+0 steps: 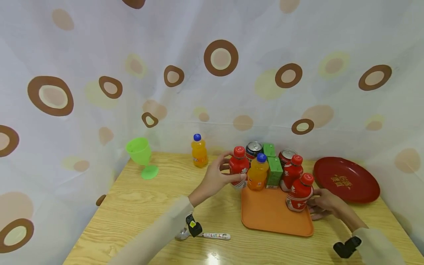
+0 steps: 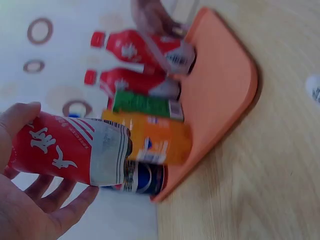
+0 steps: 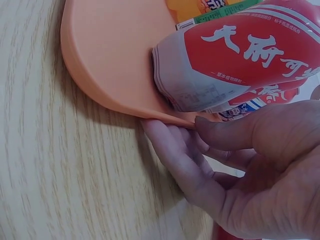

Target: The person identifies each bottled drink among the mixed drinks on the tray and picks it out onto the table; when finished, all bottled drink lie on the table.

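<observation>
My left hand (image 1: 216, 176) grips a red-labelled bottle (image 1: 239, 165) at the left edge of the orange tray (image 1: 276, 217); in the left wrist view the bottle (image 2: 65, 150) is tilted, its base off to the side of the tray. With thumb above and fingers beneath, my right hand (image 3: 240, 160) pinches the tray's rim (image 3: 130, 109). Just beside that hand a red bottle (image 1: 299, 193) stands on the tray. Another red bottle (image 1: 292, 173), an orange drink bottle (image 1: 257, 173), green cartons (image 1: 274, 172) and two cans (image 1: 254, 148) are grouped at the back of the tray.
A dark red oval plate (image 1: 361, 180) lies at the right. An orange drink bottle (image 1: 199, 152) stands against the back curtain, and a green goblet (image 1: 140, 154) is at the back left. A spoon with a white handle (image 1: 216, 236) lies near the front, beside my left forearm.
</observation>
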A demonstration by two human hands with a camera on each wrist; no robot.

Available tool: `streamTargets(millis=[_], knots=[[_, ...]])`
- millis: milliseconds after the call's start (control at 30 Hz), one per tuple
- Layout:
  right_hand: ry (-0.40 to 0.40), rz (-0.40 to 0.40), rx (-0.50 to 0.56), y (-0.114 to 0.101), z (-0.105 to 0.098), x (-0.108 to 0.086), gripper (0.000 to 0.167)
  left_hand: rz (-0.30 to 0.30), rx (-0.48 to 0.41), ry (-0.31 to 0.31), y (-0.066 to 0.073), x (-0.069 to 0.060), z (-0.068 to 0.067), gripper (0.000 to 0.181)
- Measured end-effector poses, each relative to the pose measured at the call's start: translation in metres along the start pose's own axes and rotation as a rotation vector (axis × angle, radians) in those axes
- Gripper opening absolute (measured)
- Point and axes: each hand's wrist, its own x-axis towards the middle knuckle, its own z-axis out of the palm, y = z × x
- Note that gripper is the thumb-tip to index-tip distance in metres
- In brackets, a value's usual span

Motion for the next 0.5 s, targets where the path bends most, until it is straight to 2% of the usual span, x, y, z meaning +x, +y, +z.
streamTargets(millis=[100,233,500], knots=[[0.003,-0.002,0.004,-0.001,0.000,-0.001,0.039,-0.011,0.011,0.047,-0.008,0.011,-0.011,0.066],[0.006,-0.006,0.012,-0.002,-0.001,0.000,0.039,-0.020,0.021,0.129,-0.022,0.025,-0.019,0.066],[0.013,-0.003,0.026,-0.002,0.002,0.000,0.041,-0.090,0.089,0.310,-0.052,0.052,-0.015,0.067]])
